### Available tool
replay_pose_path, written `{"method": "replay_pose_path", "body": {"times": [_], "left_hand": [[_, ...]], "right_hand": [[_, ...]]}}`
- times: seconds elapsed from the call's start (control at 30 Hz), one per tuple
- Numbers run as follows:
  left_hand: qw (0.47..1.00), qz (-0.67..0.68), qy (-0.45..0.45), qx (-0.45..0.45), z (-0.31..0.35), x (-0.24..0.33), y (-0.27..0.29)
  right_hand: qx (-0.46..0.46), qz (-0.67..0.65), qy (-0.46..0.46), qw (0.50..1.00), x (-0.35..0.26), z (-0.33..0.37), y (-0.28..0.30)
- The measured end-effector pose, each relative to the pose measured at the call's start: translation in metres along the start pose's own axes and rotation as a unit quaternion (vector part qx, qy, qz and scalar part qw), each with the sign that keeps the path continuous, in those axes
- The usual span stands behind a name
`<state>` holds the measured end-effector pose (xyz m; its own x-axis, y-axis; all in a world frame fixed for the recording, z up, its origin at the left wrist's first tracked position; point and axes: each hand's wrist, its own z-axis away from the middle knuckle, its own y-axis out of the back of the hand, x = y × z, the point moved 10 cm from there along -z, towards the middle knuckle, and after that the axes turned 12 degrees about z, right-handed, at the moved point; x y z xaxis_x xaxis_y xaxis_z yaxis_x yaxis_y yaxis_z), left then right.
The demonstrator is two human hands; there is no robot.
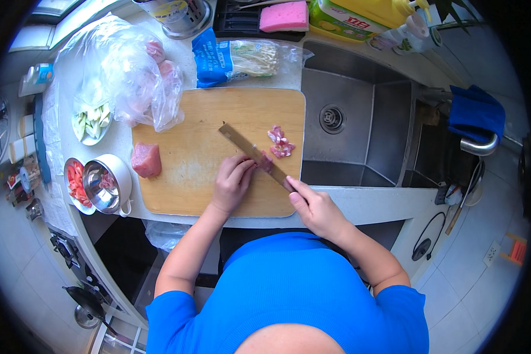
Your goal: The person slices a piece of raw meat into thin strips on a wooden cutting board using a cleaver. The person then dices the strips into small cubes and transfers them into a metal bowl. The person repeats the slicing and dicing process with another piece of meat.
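Note:
My right hand (320, 211) grips the handle of a kitchen knife (242, 144), whose blade slants to the far left across the wooden cutting board (200, 118). Curled close against the blade is my left hand (232, 183), its fingertips pressed on a small piece of meat mostly hidden by the blade and fingers. Just past the blade some pink raw meat (266, 158) shows. To its right lies a small pile of chopped meat (281, 143). A larger block of raw meat (146, 160) rests at the board's left edge.
A steel sink (342, 88) adjoins the board on the right. Left of it stand a white mug (119, 177), a dish of red slices (75, 184) and a bowl of pale green pieces (92, 125). A plastic bag (121, 71) overlaps the board's corner; packaged mushrooms (253, 59) lie behind.

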<state>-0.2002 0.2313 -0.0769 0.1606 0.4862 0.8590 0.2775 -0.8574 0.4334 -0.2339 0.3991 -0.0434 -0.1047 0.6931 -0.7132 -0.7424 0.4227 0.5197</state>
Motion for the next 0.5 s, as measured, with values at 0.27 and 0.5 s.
{"method": "replay_pose_path", "body": {"times": [0.27, 0.5], "left_hand": [[1.000, 0.017, -0.010, 0.010, -0.001, -0.001, -0.001], [1.000, -0.011, -0.016, 0.004, 0.005, -0.008, -0.003]], "right_hand": [[0.045, -0.017, 0.022, 0.999, -0.007, -0.003, 0.007], [0.018, 0.056, 0.004, 0.998, 0.015, -0.009, -0.024]]}}
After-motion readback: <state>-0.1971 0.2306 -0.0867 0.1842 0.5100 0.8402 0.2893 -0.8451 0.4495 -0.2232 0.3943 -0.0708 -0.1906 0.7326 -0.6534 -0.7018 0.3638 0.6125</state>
